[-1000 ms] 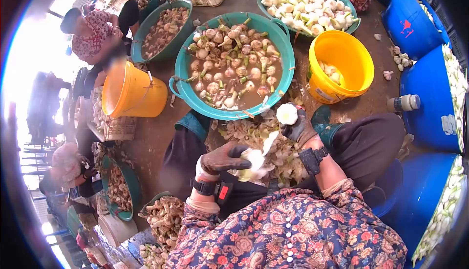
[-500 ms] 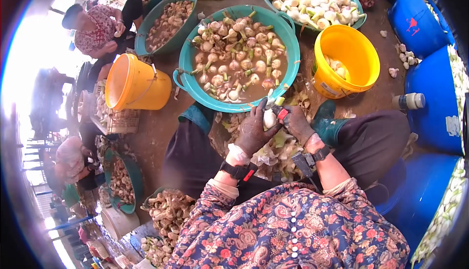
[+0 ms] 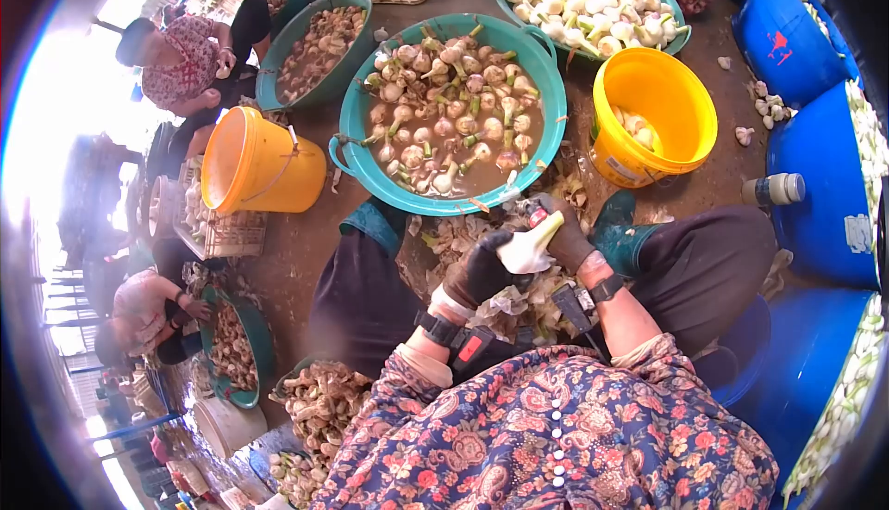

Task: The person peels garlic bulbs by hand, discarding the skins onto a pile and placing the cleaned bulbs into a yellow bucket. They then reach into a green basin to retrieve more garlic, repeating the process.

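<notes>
A white garlic bulb with a pale green stem lies in my left hand, whose dark-gloved fingers are closed round it. The stem points up and right, across the front of my right hand. That hand, also gloved, is closed on a small red-and-dark tool; its working end is hidden. Both hands are in front of a turquoise tub, where unpeeled garlic bulbs sit in brown water. Loose garlic skins lie beneath my hands.
A yellow bucket with a few peeled bulbs stands right of the tub; another yellow bucket stands left. Peeled garlic fills a green basin behind. Blue barrels line the right side. Two people work at the left.
My left hand has drawn back from the tub's rim and turned, showing the garlic bulb and its stem. My right hand has shifted slightly, still holding the tool.
</notes>
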The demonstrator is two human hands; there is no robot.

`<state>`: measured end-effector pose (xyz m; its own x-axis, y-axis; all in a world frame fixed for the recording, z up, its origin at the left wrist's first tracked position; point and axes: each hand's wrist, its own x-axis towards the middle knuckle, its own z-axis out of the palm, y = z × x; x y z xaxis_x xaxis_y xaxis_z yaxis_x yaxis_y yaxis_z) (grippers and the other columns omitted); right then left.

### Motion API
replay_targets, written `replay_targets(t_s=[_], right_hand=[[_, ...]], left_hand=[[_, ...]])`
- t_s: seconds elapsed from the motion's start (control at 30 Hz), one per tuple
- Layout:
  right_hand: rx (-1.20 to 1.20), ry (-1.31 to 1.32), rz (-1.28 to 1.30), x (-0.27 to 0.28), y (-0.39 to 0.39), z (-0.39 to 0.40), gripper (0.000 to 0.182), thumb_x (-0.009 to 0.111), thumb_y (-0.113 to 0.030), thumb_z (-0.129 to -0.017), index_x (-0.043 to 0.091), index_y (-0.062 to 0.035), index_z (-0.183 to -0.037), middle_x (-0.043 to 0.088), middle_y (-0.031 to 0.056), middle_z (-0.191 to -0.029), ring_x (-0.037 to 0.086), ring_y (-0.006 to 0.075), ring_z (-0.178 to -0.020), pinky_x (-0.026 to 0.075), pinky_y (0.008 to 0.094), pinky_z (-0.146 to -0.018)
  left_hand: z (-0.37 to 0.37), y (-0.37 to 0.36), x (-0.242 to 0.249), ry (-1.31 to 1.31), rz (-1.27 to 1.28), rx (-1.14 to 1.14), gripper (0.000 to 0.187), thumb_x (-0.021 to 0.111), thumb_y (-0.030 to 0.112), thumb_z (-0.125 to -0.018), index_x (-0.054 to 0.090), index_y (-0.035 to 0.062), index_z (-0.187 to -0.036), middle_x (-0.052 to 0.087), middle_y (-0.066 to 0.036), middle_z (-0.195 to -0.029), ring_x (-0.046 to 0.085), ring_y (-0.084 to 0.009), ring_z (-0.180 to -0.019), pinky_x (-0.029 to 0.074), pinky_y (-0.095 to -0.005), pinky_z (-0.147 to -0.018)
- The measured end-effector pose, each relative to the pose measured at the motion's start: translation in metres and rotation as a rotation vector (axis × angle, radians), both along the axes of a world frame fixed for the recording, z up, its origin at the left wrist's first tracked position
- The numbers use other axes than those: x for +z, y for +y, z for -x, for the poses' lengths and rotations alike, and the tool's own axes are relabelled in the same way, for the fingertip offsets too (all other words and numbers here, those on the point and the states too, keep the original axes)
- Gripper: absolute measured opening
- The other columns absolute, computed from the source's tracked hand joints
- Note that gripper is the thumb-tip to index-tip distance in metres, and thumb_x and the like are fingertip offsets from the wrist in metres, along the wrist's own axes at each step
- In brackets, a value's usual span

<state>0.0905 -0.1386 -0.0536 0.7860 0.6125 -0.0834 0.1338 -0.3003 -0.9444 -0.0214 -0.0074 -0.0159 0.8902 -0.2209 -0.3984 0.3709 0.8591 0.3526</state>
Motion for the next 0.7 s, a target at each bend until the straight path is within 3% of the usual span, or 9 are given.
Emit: replay_targets(t_s=[0.03, 0.1, 0.13, 0.23, 0.33, 0.47, 0.57, 0.6, 0.7], right_hand=[[0.010, -0.032, -0.060, -0.013, 0.000, -0.003, 0.018, 0.057, -0.019, -0.082, 0.061, -0.0035, -0.090, 0.061, 0.0082, -0.071, 0.059, 0.0160, -0.067, 0.047, 0.0292, -0.061], [-0.391, 0.739, -0.487, 0.004, 0.009, 0.001, 0.020, 0.057, -0.024, -0.085, 0.061, -0.0050, -0.088, 0.058, 0.0026, -0.068, 0.054, 0.0123, -0.059, 0.045, 0.0257, -0.057], [-0.455, 0.934, -0.421, 0.018, 0.004, -0.001, 0.023, 0.055, -0.027, -0.088, 0.062, -0.0052, -0.090, 0.058, -0.0011, -0.070, 0.052, 0.0089, -0.057, 0.044, 0.0236, -0.056], [-0.299, 0.725, -0.348, 0.022, -0.002, -0.002, 0.023, 0.057, -0.026, -0.087, 0.063, -0.0048, -0.093, 0.059, -0.0001, -0.073, 0.052, 0.0071, -0.058, 0.044, 0.0228, -0.056], [-0.133, 0.438, -0.357, 0.021, 0.008, 0.006, 0.026, 0.061, -0.022, -0.085, 0.063, -0.0028, -0.102, 0.063, 0.0016, -0.086, 0.057, 0.0092, -0.074, 0.046, 0.0231, -0.066], [-0.021, 0.643, -0.400, 0.024, 0.002, 0.002, 0.030, 0.060, -0.016, -0.085, 0.059, -0.0003, -0.110, 0.062, 0.0038, -0.100, 0.057, 0.0117, -0.090, 0.046, 0.0249, -0.080], [0.073, 0.655, -0.406, 0.048, -0.004, -0.001, 0.033, 0.057, -0.017, -0.086, 0.055, -0.0001, -0.115, 0.061, 0.0050, -0.104, 0.056, 0.0121, -0.094, 0.045, 0.0262, -0.082], [0.091, 0.682, -0.409, 0.052, -0.003, 0.001, 0.034, 0.057, -0.018, -0.086, 0.055, -0.0003, -0.115, 0.060, 0.0051, -0.104, 0.056, 0.0114, -0.093, 0.045, 0.0262, -0.081], [0.089, 0.694, -0.418, 0.046, -0.001, 0.003, 0.035, 0.059, -0.020, -0.084, 0.054, -0.0020, -0.114, 0.059, 0.0045, -0.101, 0.057, 0.0110, -0.091, 0.046, 0.0254, -0.079]], left_hand=[[0.002, -0.005, -0.007, -0.034, -0.104, 0.033, 0.046, 0.049, 0.029, -0.087, 0.048, -0.0016, -0.121, 0.058, -0.012, -0.103, 0.059, -0.0237, -0.086, 0.050, -0.0343, -0.069], [-0.007, -0.008, -0.002, -0.125, -0.466, 0.198, 0.053, 0.051, 0.024, -0.087, 0.037, -0.0015, -0.131, 0.051, -0.012, -0.117, 0.056, -0.0225, -0.099, 0.050, -0.0356, -0.078], [-0.009, -0.007, 0.006, -0.117, -0.507, 0.214, 0.067, 0.053, 0.025, -0.086, 0.023, -0.0010, -0.139, 0.044, -0.012, -0.125, 0.052, -0.0211, -0.106, 0.048, -0.0338, -0.084], [-0.014, -0.007, -0.006, -0.063, -0.866, 0.307, 0.090, 0.067, 0.015, -0.077, 0.007, 0.0001, -0.142, 0.046, -0.014, -0.119, 0.052, -0.0194, -0.102, 0.047, -0.0284, -0.082], [-0.012, -0.010, -0.008, -0.126, -1.354, 0.174, 0.093, 0.068, 0.013, -0.076, 0.004, -0.0026, -0.141, 0.049, -0.017, -0.115, 0.052, -0.0212, -0.102, 0.045, -0.0299, -0.084], [-0.010, -0.010, -0.021, -0.138, -1.235, 0.188, 0.084, 0.067, 0.016, -0.077, 0.014, -0.0022, -0.140, 0.050, -0.015, -0.115, 0.050, -0.0194, -0.105, 0.043, -0.0306, -0.087], [-0.019, 0.001, 0.001, -0.124, -0.595, 0.253, 0.060, 0.061, 0.012, -0.084, 0.032, 0.0008, -0.135, 0.050, -0.011, -0.113, 0.052, -0.0145, -0.098, 0.046, -0.0247, -0.077], [-0.020, 0.002, 0.004, -0.101, -0.597, 0.284, 0.036, 0.057, 0.014, -0.088, 0.051, 0.0005, -0.120, 0.055, -0.009, -0.109, 0.056, -0.0129, -0.091, 0.047, -0.0237, -0.073], [-0.021, 0.013, -0.011, 0.131, -0.715, 0.147, 0.026, 0.059, 0.015, -0.088, 0.059, -0.0008, -0.108, 0.061, -0.006, -0.098, 0.058, -0.0108, -0.082, 0.047, -0.0228, -0.069]])
